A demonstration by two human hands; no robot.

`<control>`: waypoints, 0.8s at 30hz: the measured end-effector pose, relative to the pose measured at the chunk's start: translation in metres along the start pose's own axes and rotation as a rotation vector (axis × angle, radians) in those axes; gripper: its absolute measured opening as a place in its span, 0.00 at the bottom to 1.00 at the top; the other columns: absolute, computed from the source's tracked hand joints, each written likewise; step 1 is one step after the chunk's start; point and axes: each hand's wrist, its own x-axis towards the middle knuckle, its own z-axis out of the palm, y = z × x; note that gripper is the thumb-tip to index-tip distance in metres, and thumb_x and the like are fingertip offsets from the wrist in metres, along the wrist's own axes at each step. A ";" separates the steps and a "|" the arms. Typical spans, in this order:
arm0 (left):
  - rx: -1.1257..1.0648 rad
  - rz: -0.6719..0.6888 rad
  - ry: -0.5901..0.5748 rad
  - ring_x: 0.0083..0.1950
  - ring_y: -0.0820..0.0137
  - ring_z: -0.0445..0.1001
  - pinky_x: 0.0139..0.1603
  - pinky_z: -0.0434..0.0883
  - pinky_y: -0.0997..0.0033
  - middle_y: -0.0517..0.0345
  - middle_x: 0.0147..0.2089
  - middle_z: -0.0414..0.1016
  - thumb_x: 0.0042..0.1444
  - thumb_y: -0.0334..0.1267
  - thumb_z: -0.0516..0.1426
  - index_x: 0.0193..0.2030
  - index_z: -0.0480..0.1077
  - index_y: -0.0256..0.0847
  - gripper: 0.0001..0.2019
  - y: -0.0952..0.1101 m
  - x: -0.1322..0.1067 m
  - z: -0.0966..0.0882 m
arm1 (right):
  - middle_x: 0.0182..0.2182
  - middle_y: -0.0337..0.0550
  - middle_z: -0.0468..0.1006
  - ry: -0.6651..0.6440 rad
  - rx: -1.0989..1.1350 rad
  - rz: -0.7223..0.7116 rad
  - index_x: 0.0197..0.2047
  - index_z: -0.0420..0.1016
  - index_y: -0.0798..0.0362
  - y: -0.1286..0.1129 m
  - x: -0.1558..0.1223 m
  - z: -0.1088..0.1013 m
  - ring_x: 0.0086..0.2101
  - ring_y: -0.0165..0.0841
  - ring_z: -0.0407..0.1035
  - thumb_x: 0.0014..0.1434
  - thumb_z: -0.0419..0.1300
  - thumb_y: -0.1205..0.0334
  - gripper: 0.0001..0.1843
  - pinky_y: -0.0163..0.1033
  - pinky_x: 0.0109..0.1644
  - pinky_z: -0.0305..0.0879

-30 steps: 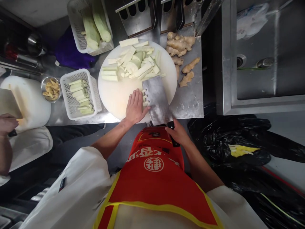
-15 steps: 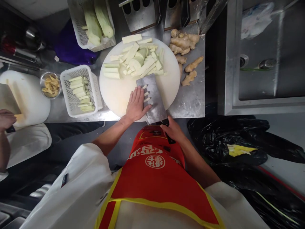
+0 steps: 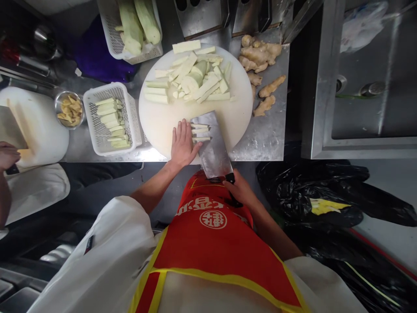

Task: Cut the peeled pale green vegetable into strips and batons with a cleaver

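My right hand (image 3: 239, 186) grips the black handle of a cleaver (image 3: 216, 152), whose broad blade lies nearly flat over the near edge of a round white cutting board (image 3: 156, 126). Several thin pale strips (image 3: 202, 129) rest on the blade. Against the blade's left side, my left hand (image 3: 183, 142) lies flat with fingers stretched out over the board. Beyond the blade, a loose heap of pale green peeled vegetable pieces (image 3: 192, 80), sticks and thick chunks, covers the board's far half.
Left of the board stands a white basket (image 3: 133, 126) of cut sticks, beside a metal bowl (image 3: 69, 110) of yellowish pieces. Another basket (image 3: 112, 43) holds whole peeled vegetables. Ginger (image 3: 260, 54) lies right, before a steel sink (image 3: 319, 130). A co-worker's hand (image 3: 8, 155) holds a knife far left.
The cleaver has moved toward me, away from the vegetable heap. The strips now lie differently on its blade. My left hand has stayed beside it, and the whole view has shifted slightly.
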 end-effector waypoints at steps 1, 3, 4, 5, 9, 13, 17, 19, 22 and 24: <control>0.000 0.003 0.001 0.81 0.51 0.35 0.79 0.35 0.41 0.35 0.80 0.39 0.67 0.68 0.39 0.79 0.41 0.31 0.47 0.000 0.000 0.000 | 0.31 0.39 0.74 -0.005 0.001 -0.004 0.38 0.62 0.46 -0.001 0.001 0.001 0.32 0.38 0.69 0.55 0.57 0.52 0.11 0.39 0.35 0.61; -0.003 0.008 0.005 0.81 0.51 0.35 0.79 0.35 0.41 0.36 0.80 0.40 0.66 0.68 0.40 0.79 0.42 0.32 0.47 -0.001 -0.001 0.000 | 0.29 0.38 0.73 -0.009 -0.009 -0.007 0.37 0.61 0.46 -0.006 0.007 0.003 0.31 0.38 0.68 0.55 0.57 0.52 0.10 0.39 0.35 0.60; -0.006 0.010 0.007 0.81 0.51 0.35 0.79 0.35 0.41 0.37 0.80 0.40 0.66 0.68 0.40 0.79 0.42 0.32 0.47 -0.001 -0.001 0.000 | 0.28 0.37 0.73 -0.011 -0.016 -0.007 0.37 0.60 0.46 -0.008 0.010 0.005 0.30 0.37 0.68 0.55 0.57 0.52 0.10 0.39 0.34 0.59; -0.007 0.011 0.009 0.81 0.51 0.35 0.79 0.35 0.40 0.37 0.80 0.40 0.66 0.68 0.40 0.79 0.43 0.32 0.47 -0.001 -0.001 0.000 | 0.28 0.37 0.72 -0.014 -0.022 -0.005 0.36 0.59 0.46 -0.010 0.011 0.006 0.30 0.37 0.67 0.55 0.56 0.53 0.10 0.39 0.34 0.59; -0.002 0.008 0.007 0.81 0.49 0.35 0.78 0.34 0.39 0.35 0.80 0.41 0.66 0.68 0.39 0.78 0.44 0.31 0.47 0.002 -0.002 -0.001 | 0.29 0.38 0.74 -0.041 -0.031 0.017 0.37 0.60 0.46 -0.009 0.001 0.008 0.30 0.38 0.69 0.56 0.57 0.53 0.10 0.39 0.34 0.58; -0.001 0.019 -0.004 0.81 0.49 0.36 0.78 0.34 0.39 0.36 0.80 0.42 0.66 0.68 0.40 0.78 0.44 0.32 0.47 0.004 -0.001 -0.003 | 0.30 0.40 0.75 -0.047 -0.055 0.019 0.39 0.61 0.46 -0.007 -0.003 0.012 0.32 0.39 0.70 0.58 0.57 0.53 0.10 0.39 0.34 0.58; 0.010 0.041 -0.007 0.81 0.49 0.37 0.78 0.35 0.38 0.38 0.80 0.44 0.66 0.68 0.41 0.78 0.44 0.34 0.46 0.004 -0.002 -0.002 | 0.27 0.38 0.74 -0.053 -0.095 -0.033 0.38 0.59 0.46 -0.021 0.018 0.023 0.30 0.39 0.69 0.57 0.57 0.56 0.10 0.39 0.33 0.57; 0.020 0.038 0.008 0.81 0.48 0.38 0.78 0.36 0.38 0.38 0.79 0.45 0.67 0.67 0.41 0.78 0.45 0.34 0.45 0.003 -0.004 -0.003 | 0.25 0.36 0.73 -0.090 -0.067 -0.073 0.39 0.60 0.46 -0.030 0.026 0.025 0.29 0.39 0.69 0.58 0.56 0.57 0.08 0.39 0.34 0.58; 0.029 0.042 0.022 0.80 0.47 0.43 0.77 0.42 0.39 0.40 0.78 0.51 0.69 0.63 0.41 0.78 0.49 0.36 0.40 0.005 -0.006 -0.011 | 0.21 0.33 0.71 -0.130 -0.038 -0.073 0.39 0.60 0.46 -0.039 0.024 0.020 0.27 0.37 0.68 0.58 0.56 0.58 0.07 0.39 0.33 0.58; 0.036 0.056 0.036 0.77 0.47 0.51 0.75 0.48 0.41 0.39 0.75 0.58 0.70 0.61 0.43 0.77 0.53 0.37 0.38 0.007 0.000 -0.023 | 0.21 0.33 0.70 -0.107 -0.071 -0.077 0.36 0.59 0.46 -0.043 0.018 0.012 0.27 0.37 0.68 0.57 0.56 0.57 0.08 0.39 0.33 0.57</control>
